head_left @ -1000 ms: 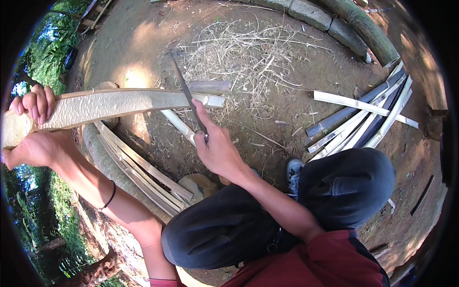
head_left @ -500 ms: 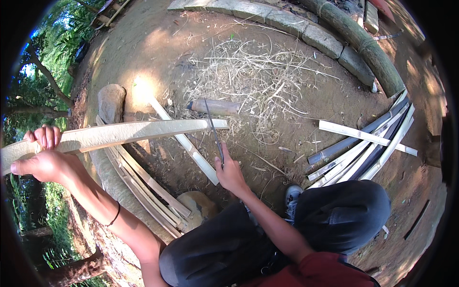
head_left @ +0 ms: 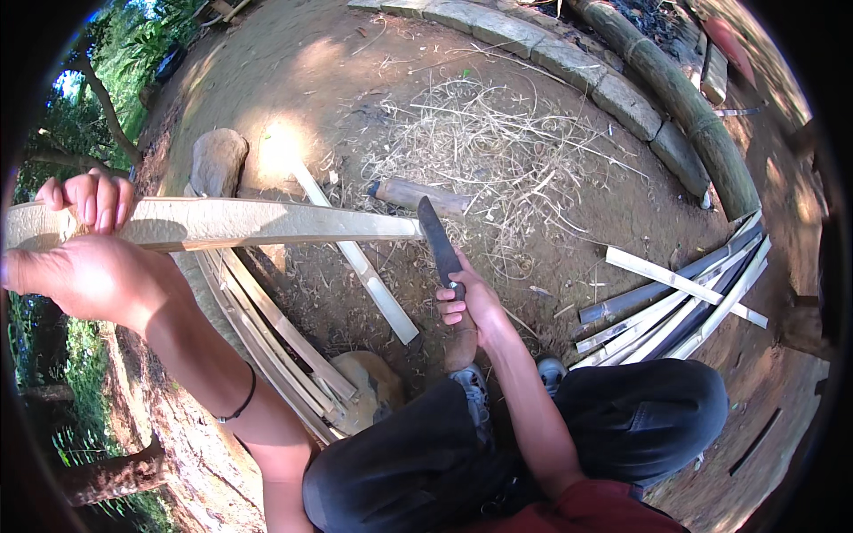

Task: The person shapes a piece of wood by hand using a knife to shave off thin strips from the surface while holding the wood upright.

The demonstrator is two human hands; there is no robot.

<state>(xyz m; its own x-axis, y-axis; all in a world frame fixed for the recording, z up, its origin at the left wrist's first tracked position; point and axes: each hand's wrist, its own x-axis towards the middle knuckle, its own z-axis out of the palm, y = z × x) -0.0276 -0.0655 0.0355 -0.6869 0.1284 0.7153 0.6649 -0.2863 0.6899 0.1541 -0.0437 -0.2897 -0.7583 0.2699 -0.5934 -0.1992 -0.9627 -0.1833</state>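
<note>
My left hand [head_left: 93,235] is closed round a long pale split bamboo strip [head_left: 275,222], which is held level and reaches to the right. My right hand [head_left: 471,298] grips a broad dark-bladed knife [head_left: 437,235]. Its wooden handle extends below my fingers, and the flat of the blade faces up. The blade's upper part is at the strip's far end; I cannot tell whether it touches. Under the strip, a second bamboo strip [head_left: 378,286] lies slantwise on the ground.
Bamboo strips [head_left: 275,324] lie at the left beside a stone [head_left: 364,386]; another bundle [head_left: 662,311] is at the right. Beyond lie a short round piece of wood [head_left: 422,195], thin shavings [head_left: 506,147], a stone [head_left: 218,163], a curved stone edging [head_left: 506,34] and a thick bamboo pole [head_left: 671,89].
The knife has turned from edge-on to showing its flat side, and my right hand has shifted right. My left hand and the strip have moved slightly; the view has tilted too.
</note>
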